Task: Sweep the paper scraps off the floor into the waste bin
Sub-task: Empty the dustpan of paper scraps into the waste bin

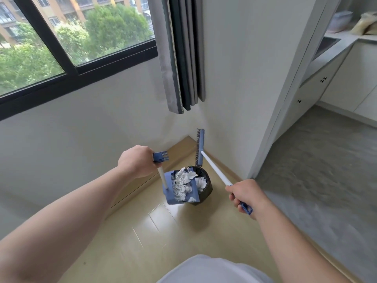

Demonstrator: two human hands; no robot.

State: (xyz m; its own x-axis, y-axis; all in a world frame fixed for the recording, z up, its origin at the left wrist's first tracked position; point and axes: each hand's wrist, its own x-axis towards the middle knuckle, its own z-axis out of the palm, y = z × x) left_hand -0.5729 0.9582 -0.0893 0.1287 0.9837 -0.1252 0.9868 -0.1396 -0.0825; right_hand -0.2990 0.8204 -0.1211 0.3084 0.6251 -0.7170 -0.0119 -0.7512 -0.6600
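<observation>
Dustpan [179,188] covers the bin's [206,187] mouth; walls [102,127] crowd behind, open floor [163,227] in front.

The blue dustpan [181,187], heaped with crumpled white scraps [184,182], is tipped on its white pole over the black-lined bin [204,184], its right edge overlapping the rim. More scraps already lie in the bin, at 3 o'clock from the pan. The broom [200,147], blue head with dark bristles, stands on end at 12 o'clock from the bin, by the wall corner.
</observation>
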